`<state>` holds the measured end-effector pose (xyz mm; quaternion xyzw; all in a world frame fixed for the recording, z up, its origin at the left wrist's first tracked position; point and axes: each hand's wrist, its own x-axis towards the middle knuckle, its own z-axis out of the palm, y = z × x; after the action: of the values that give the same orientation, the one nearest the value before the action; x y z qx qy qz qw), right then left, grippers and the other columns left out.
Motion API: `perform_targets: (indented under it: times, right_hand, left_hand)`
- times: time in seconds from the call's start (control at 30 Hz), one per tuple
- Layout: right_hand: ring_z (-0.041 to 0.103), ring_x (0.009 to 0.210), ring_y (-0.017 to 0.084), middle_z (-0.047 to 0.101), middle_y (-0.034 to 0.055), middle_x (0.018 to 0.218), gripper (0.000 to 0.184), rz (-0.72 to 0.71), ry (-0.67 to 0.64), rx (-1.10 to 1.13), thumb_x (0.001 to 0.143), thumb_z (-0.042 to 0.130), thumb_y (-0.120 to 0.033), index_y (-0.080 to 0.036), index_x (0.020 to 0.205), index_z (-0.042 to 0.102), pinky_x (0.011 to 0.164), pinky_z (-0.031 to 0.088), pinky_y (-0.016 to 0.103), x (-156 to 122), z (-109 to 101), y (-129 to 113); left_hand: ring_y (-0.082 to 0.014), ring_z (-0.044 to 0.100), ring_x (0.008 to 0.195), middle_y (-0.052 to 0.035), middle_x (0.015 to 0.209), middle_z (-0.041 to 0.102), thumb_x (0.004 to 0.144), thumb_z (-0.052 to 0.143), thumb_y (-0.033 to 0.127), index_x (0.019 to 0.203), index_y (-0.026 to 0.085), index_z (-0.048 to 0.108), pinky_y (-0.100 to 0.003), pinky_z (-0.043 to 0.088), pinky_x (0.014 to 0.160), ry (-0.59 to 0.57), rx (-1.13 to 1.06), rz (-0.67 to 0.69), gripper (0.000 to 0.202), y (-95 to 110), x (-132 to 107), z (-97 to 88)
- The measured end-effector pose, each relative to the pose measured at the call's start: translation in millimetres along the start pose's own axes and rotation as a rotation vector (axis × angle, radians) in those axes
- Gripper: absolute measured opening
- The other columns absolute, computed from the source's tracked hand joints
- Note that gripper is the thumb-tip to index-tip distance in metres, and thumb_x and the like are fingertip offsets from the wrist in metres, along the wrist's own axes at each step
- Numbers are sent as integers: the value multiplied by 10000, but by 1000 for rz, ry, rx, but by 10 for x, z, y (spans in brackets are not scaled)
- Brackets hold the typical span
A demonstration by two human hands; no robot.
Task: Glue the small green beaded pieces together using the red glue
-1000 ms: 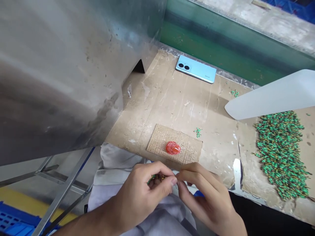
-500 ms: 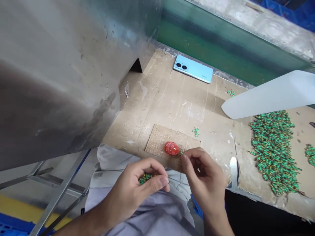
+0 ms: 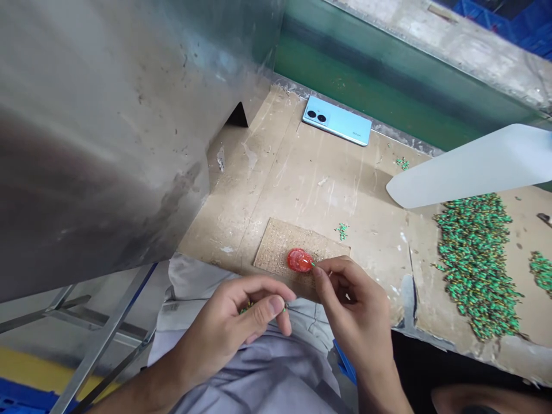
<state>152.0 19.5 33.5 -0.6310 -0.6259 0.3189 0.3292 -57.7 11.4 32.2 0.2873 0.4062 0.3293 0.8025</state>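
R hand (image 3: 356, 293): grip pinching green pc. (image 3: 313, 264), long axis approx. leftward, tip at edge of red blob (image 3: 299, 260). L hand (image 3: 244, 316): grip curled round loose pcs. (image 3: 247, 307)

- Brown desk (image 3: 284, 190), scuffed, torn at the front edge
- Light-blue phone (image 3: 338, 122), flat by the far edge
- Tan mat (image 3: 275, 245) near the front
- Small green cluster (image 3: 342, 231) just beyond it
- Large green heap (image 3: 476, 267), at right
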Motion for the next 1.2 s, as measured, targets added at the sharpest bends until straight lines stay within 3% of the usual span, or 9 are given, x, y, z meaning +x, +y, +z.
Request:
perform_targets:
  times: [0.67, 1.2]
  right_hand:
    - [480, 555, 107, 541, -53, 698, 134, -85, -35, -81, 1031, 633, -214, -225, 900, 658, 531, 393, 258, 33, -35, -5]
    - [470, 558, 105, 521, -59, 710, 114, -135, -45, -101, 1025, 629, -182, -228, 923, 651, 534, 392, 254, 53, -39, -10]
  left_hand:
    - [-65, 381, 541, -25, 878, 782, 1058, 641, 371, 1125, 227, 785, -220, 287, 507, -1, -15, 25, 214, -37, -10, -34]
    - [-80, 418, 560, -15, 870, 781, 1046, 634, 327, 1097, 227, 780, -208, 351, 523, 18, 71, 50, 184, -27, 3, -43]
